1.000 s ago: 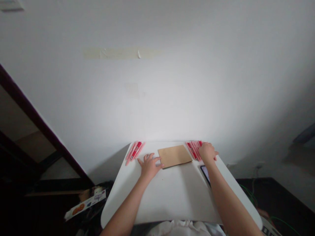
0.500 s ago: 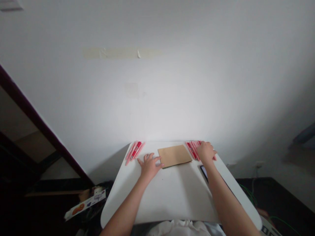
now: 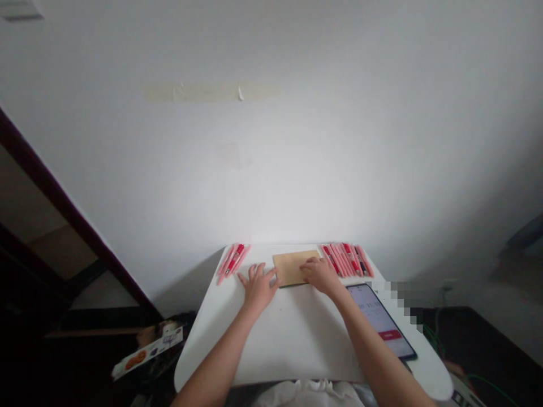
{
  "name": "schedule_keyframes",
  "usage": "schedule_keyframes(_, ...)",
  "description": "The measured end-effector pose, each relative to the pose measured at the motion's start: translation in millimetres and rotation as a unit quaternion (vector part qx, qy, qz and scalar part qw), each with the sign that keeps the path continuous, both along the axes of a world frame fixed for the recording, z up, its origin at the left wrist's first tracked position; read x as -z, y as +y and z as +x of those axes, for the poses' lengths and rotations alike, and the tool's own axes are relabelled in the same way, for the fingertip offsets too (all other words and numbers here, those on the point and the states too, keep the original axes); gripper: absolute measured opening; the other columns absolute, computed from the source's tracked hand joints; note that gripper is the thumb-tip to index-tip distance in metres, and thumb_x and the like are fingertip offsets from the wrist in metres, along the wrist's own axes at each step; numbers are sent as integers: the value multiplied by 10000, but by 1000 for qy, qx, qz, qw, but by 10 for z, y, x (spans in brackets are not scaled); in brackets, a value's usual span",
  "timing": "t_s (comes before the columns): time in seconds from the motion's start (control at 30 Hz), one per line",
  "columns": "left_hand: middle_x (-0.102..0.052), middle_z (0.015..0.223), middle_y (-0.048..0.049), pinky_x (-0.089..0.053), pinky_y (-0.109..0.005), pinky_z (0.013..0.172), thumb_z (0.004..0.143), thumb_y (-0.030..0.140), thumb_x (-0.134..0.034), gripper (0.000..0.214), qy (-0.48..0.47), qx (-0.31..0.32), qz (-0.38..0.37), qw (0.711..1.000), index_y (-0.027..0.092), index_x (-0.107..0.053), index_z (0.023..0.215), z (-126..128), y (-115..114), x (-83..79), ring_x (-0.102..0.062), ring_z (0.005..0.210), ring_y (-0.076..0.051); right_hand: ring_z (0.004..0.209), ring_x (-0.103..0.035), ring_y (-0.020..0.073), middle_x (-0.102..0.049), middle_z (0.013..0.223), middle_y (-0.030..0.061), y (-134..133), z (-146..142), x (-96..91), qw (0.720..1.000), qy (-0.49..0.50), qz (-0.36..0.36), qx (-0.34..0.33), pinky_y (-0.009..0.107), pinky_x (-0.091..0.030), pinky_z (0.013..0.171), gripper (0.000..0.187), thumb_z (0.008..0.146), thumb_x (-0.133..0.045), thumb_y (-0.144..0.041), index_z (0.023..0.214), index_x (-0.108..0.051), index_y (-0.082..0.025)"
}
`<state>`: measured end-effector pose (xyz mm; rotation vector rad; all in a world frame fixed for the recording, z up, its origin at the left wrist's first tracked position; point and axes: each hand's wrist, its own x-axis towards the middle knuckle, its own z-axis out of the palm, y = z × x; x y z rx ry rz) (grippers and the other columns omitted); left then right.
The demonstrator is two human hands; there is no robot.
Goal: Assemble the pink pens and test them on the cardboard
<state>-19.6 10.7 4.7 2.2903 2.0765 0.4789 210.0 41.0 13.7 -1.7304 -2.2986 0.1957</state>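
Note:
A brown notebook [image 3: 291, 270] lies flat at the far middle of the white table [image 3: 292, 339]. My left hand [image 3: 259, 288] is spread on the tabletop, its fingertips at the notebook's left edge. Over the notebook's right part rests my right hand [image 3: 318, 273], fingers stretched out and holding nothing. A row of pink, red and black pens [image 3: 345, 260] lies just right of that hand. Beyond my left hand is a smaller group of pink and red pens [image 3: 234, 260].
A phone [image 3: 382, 322] with a lit screen lies on the right side of the table, partly behind my right forearm. The wall [image 3: 271, 169] rises directly behind the table's far edge. A printed white box or board [image 3: 148, 353] sits low at the left.
My right hand has moved left from the right-hand pens onto the notebook, uncovering the pens and much of the phone. My left hand has stayed in place.

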Motion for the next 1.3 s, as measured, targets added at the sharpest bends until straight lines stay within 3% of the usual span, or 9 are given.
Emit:
schedule_keyframes(0.17,-496,1456,-61,-186,-797,1059,920,480,-494,392,6,-5,17,1000,396,-590,1290,7,12,16,-360,1356,-354,1172,-497,276,-564,1347,73,-6,-86,-13,1000,-15,-10,24,401,-382,977,374,890,-571,-324,1257,-642,-303)
schedule_keyframes(0.47,-487,1467,-78,-186,-806,1056,917,477,-510,438,6,-8,18,1000,360,-547,1337,8,25,84,-362,1358,-358,1251,-461,294,-515,1409,117,255,-195,9,999,-24,8,35,393,-406,988,402,960,-444,-314,1330,-581,-242)
schedule_keyframes(0.87,-506,1438,-80,-210,-780,1063,909,475,-521,417,9,-9,21,1000,364,-577,1307,12,32,89,-377,1339,-356,1280,-442,272,-537,1404,101,343,-206,133,997,-12,58,52,377,-376,1022,386,980,-427,-325,1331,-567,-243)
schedule_keyframes(1.07,-521,1419,-87,-226,-740,1079,910,467,-517,400,9,-22,15,1000,334,-604,1277,16,47,91,-382,1326,-359,1273,-451,249,-580,1372,98,301,-228,39,988,31,136,60,399,-347,1053,388,994,-389,-300,1326,-571,-215)
schedule_keyframes(1.3,-548,1384,-81,-262,-655,1103,902,439,-549,373,6,-18,19,1000,320,-618,1249,16,28,49,-416,1307,-327,1167,-515,251,-654,1245,91,109,-214,-150,976,99,193,36,404,-396,1022,344,976,-411,-263,1219,-646,-198)
